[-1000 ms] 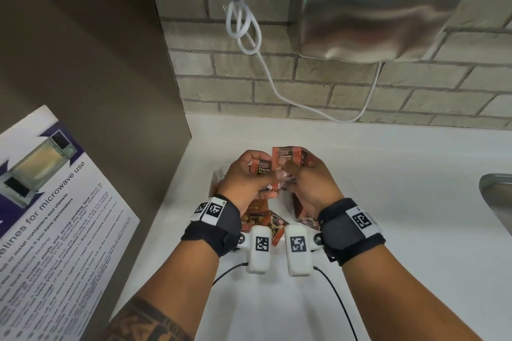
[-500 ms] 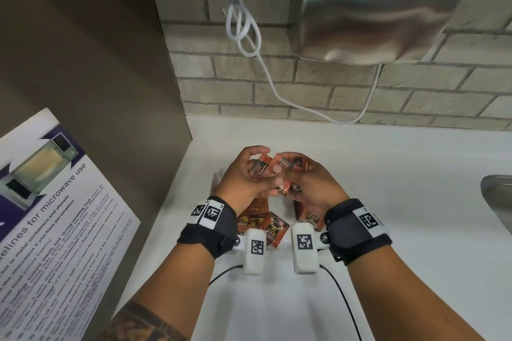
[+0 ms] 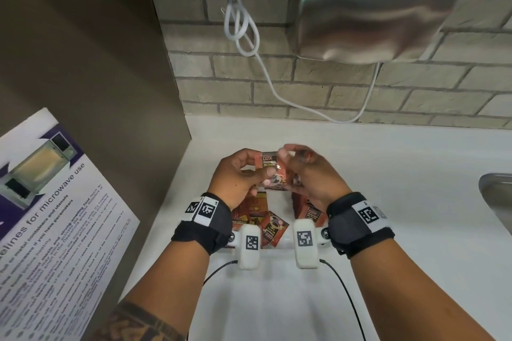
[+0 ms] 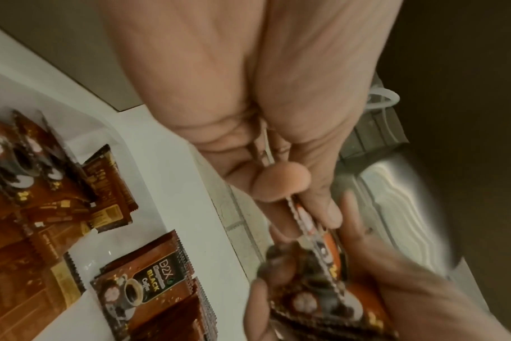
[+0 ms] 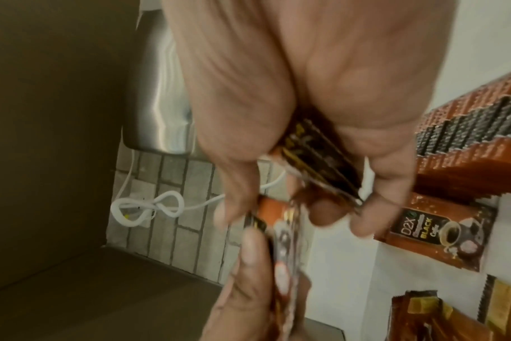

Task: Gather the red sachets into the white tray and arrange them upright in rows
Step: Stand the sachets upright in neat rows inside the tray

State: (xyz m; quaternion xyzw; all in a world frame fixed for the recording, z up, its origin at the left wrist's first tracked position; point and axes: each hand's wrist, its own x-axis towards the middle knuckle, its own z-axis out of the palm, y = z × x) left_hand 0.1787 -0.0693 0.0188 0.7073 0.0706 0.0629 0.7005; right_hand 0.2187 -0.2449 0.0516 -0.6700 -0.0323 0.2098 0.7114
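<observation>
Both hands meet above the white tray (image 4: 149,147), sharing a small bunch of red sachets (image 3: 273,171). My left hand (image 3: 266,171) pinches a sachet (image 4: 309,230) edge-on between thumb and fingers. My right hand (image 3: 288,158) curls its fingers round a thin stack of sachets (image 5: 321,161) in its palm and touches the one the left hand holds. Below the hands, loose sachets (image 3: 252,210) lie flat and jumbled on the tray's left side. A row of upright sachets (image 5: 467,129) stands on its right, with one flat sachet (image 5: 435,235) beside it.
The tray sits on a white counter (image 3: 388,160) against a brick wall. A brown panel (image 3: 97,63) with a microwave notice (image 3: 55,202) closes the left side. A steel hand dryer (image 3: 382,8) and looped white cable (image 3: 241,28) hang above. A sink edge (image 3: 498,196) shows right.
The fanned sachets between the hands have been drawn together, and one now faces the head camera upright. Both hands stayed above the tray, with the right fingers raised to the sachet's top.
</observation>
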